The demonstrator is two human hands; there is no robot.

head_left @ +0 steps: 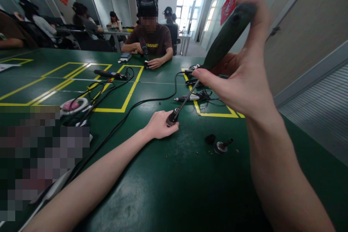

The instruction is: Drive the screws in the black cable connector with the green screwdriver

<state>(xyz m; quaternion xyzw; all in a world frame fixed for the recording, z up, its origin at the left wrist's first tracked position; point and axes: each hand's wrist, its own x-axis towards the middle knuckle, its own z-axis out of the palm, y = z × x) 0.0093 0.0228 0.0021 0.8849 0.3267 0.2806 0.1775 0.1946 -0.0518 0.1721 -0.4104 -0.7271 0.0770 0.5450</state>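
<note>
My right hand is wrapped round the dark green handle of an electric screwdriver, raised and tilted at the right. Its long thin shaft slants down to the left and meets a small black cylindrical part. That part is held on the green table by the closed fingers of my left hand. Right of my left hand lie a round metal piece with a stem, a small black cap and several tiny screws.
Black cables cross the table on the left, near a white ring-shaped roll. Other screwdrivers lie beyond my hands by yellow tape. Across the table a person works with a similar tool. Further people sit behind.
</note>
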